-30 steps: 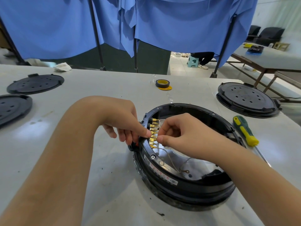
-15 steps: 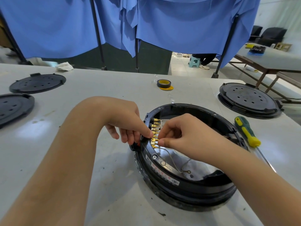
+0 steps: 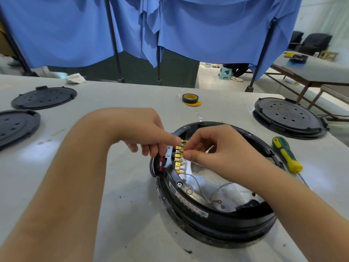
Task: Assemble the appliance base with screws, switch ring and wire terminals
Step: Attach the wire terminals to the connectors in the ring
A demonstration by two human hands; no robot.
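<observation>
At the appliance base [image 3: 217, 214] left rim, your right hand [image 3: 217, 154] is pinching a wire just right of the gold terminals [image 3: 179, 157]; your left hand [image 3: 145, 133] is bracing, index extended.

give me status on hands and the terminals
Left hand steadies the base rim by the terminals. Right hand pinches at the terminal row. Nothing blocking; screwdriver idle to the right.
</observation>
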